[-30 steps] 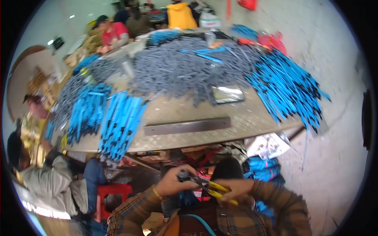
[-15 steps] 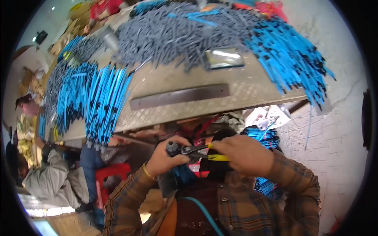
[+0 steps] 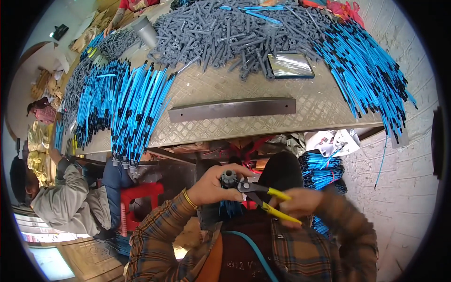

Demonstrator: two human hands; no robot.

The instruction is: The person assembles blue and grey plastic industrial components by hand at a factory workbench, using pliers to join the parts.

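Note:
Above my lap, my left hand (image 3: 212, 184) is closed around a dark grey plastic fitting (image 3: 229, 176) with a ribbed round end facing up. My right hand (image 3: 301, 202) grips a pair of yellow-handled pliers (image 3: 283, 214), its fingers around the upper handle. The handles are spread wide apart. The dark head of the pliers lies against my left fingertips, right beside the fitting; whether the jaws bite on it cannot be made out.
Across the table (image 3: 225, 129) lie a heap of grey plastic fittings (image 3: 211, 40), blue rods with black ends (image 3: 366, 70), more blue rods (image 3: 136, 108), a dark metal bar (image 3: 232, 109) and a shiny flat tray (image 3: 291, 65). A co-worker (image 3: 66, 202) sits at left near a red stool (image 3: 141, 197).
The pliers' handles have spread apart, and my right hand has moved lower. The pliers now slant down to the right. My left hand still holds the grey fitting. The whole view has shifted.

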